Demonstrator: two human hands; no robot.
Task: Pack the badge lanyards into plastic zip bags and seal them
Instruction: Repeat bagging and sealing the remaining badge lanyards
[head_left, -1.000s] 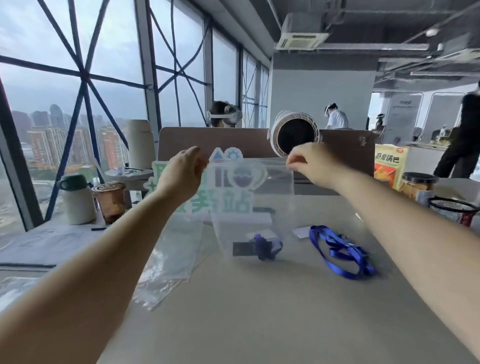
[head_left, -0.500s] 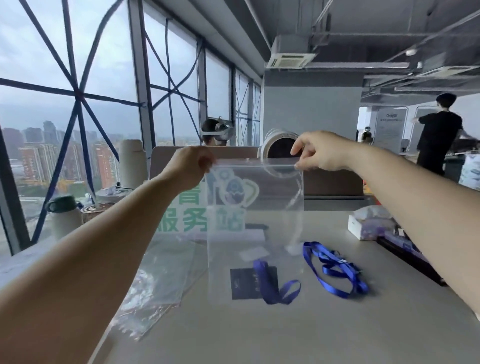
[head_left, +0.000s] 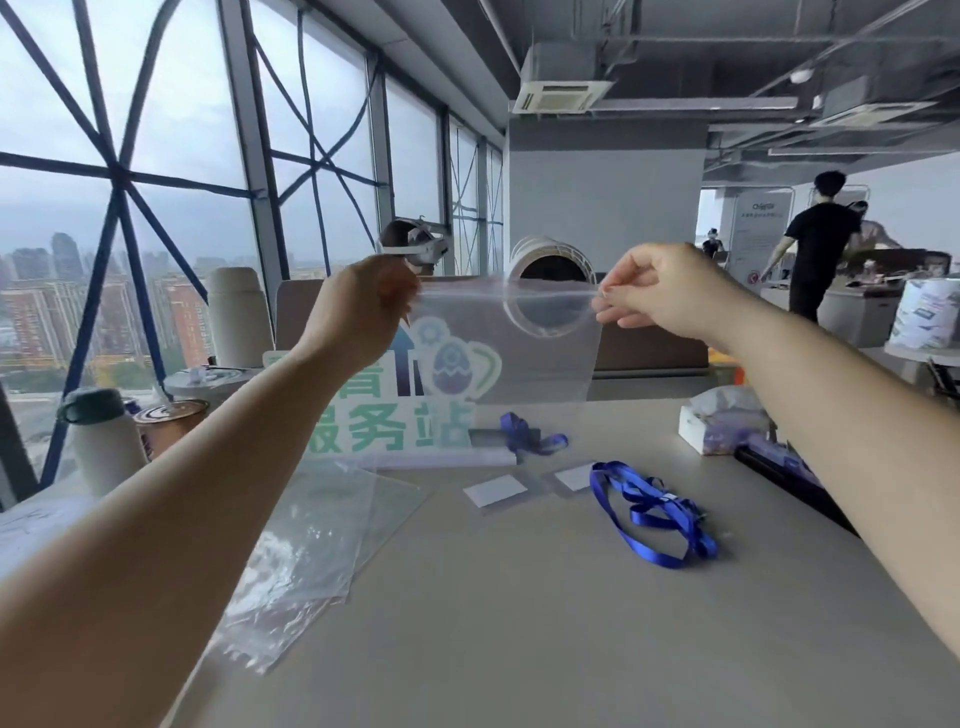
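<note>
Left hand (head_left: 363, 306) and right hand (head_left: 660, 291) pinch opposite top corners of zip bag (head_left: 498, 358); seal runs level between them, lanyard (head_left: 524, 439) inside.

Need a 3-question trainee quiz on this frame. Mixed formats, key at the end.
1. True or false: the zip bag lies flat on the table.
2. Where is the loose blue lanyard? A: in a hand. B: on the table, right of the white cards. C: hung round a wrist.
3. Which hands pinch the bag's top corners?
Key: 1 false, it is held up in the air. 2 B. 3 both, the left hand and the right hand.
</note>
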